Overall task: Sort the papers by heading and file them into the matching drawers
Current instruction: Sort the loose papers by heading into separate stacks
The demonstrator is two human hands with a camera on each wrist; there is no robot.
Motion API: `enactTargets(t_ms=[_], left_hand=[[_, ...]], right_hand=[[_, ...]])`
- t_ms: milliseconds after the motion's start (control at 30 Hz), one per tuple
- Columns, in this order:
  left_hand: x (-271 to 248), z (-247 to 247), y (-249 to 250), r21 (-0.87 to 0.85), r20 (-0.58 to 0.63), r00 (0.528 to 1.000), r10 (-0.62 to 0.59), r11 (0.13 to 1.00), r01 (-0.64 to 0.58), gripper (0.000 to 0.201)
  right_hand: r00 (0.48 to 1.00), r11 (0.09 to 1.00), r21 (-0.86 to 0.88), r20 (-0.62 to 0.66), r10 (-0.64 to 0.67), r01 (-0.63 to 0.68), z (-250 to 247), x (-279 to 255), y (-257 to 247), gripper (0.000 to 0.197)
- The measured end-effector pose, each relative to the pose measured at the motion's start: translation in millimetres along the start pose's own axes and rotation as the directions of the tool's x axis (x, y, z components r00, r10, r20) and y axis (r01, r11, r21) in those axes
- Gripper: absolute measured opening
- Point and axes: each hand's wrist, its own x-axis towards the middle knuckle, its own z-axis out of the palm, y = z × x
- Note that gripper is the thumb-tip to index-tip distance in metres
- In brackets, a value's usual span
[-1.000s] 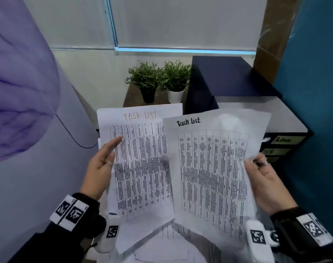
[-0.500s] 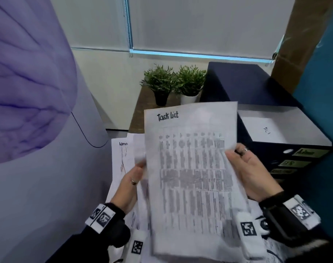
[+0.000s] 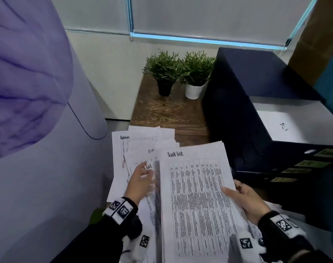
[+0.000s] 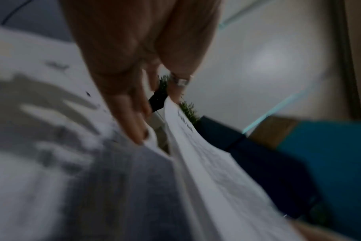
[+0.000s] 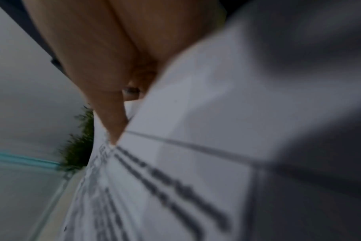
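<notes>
My right hand (image 3: 237,192) grips the right edge of a white "Task List" sheet (image 3: 196,196) held above the table, thumb on top; at least one more sheet lies behind it. The right wrist view shows that thumb (image 5: 111,120) pressed on the printed sheet (image 5: 196,130). My left hand (image 3: 141,177), blurred, reaches with straight fingers onto a loose pile on the table. The pile includes an "Admin" sheet (image 3: 120,149), an "HR" sheet (image 3: 151,150) and one more headed "Task List". In the left wrist view, the fingers (image 4: 134,124) touch a paper's edge (image 4: 206,163). Labelled drawers (image 3: 326,153) sit at the right.
The dark drawer cabinet (image 3: 256,158) stands right of the pile, with a white sheet (image 3: 275,128) on top. Two potted plants (image 3: 163,71) (image 3: 196,73) stand at the back of the wooden table (image 3: 167,114). A purple-white panel (image 3: 38,130) fills the left side.
The two Task List sheets, first held side by side, were brought together into my right hand. My left hand let go and moved down to the pile.
</notes>
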Motion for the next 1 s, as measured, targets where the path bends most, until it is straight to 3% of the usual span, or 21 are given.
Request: enactTargets(t_ms=[33,100,200,267,333,433,467,533,600,667,733,833,933,1000], left_hand=[[13,-7,-6,0.142,-0.118,0.992,0.045,0.989,-0.028,0.032],[31,-19,-16,0.506,-0.179,0.975,0.134,0.862,-0.026,0.042],[38,-27,-20,0.811,-0.136,0.986,0.095,0.583,0.055,0.047],[36,-26,-17,0.853,-0.105,0.987,0.12,0.52,0.028,0.035],[31,-25,-14,0.832,-0.041,0.992,0.122,0.554,-0.034,0.015],[27,-26,-17,0.592,0.188,0.981,-0.046,0.802,-0.076,0.01],[25,-25,-17,0.549,0.238,0.967,-0.088,0.834,-0.059,0.005],[29,-25,-19,0.479,0.24,0.964,-0.113,0.878,-0.017,0.006],[38,-25,-21,0.361,0.113,0.992,-0.048,0.933,0.004,0.022],[52,-27,-20,0.416,-0.069,0.994,0.081,0.908,-0.045,0.026],[63,-30,-17,0.562,-0.174,0.979,0.11,0.827,0.007,0.039],[70,-35,-14,0.69,-0.168,0.985,0.045,0.719,0.085,0.049],[67,-35,-8,0.8,-0.117,0.983,0.138,0.6,0.011,0.018],[64,-37,-10,0.675,-0.039,0.987,0.157,0.732,-0.09,0.02]], right_hand=[[0.999,0.999,-0.039,-0.054,-0.005,0.003,-1,3,7,0.058],[0.991,0.992,-0.124,-0.133,-0.012,-0.004,0,8,18,0.015],[0.984,0.946,-0.323,-0.176,-0.023,-0.036,-9,18,39,0.021],[0.975,0.929,-0.366,-0.22,-0.028,-0.056,-14,21,48,0.021],[0.966,0.925,-0.372,-0.258,-0.021,-0.079,-19,25,53,0.021],[0.962,0.921,-0.383,-0.27,-0.029,-0.079,-20,26,55,0.018],[0.963,0.918,-0.388,-0.267,-0.034,-0.075,-20,26,54,0.017],[0.966,0.909,-0.412,-0.254,-0.043,-0.068,-21,26,55,0.017],[0.969,0.886,-0.461,-0.238,-0.067,-0.052,-22,28,57,0.015],[0.967,0.868,-0.494,-0.241,-0.083,-0.049,-24,30,60,0.015],[0.965,0.868,-0.493,-0.25,-0.075,-0.06,-26,33,64,0.015],[0.964,0.875,-0.479,-0.257,-0.061,-0.072,-28,34,67,0.016],[0.963,0.882,-0.468,-0.259,-0.076,-0.057,-27,33,69,0.017],[0.959,0.875,-0.481,-0.267,-0.094,-0.048,-28,33,71,0.018]])
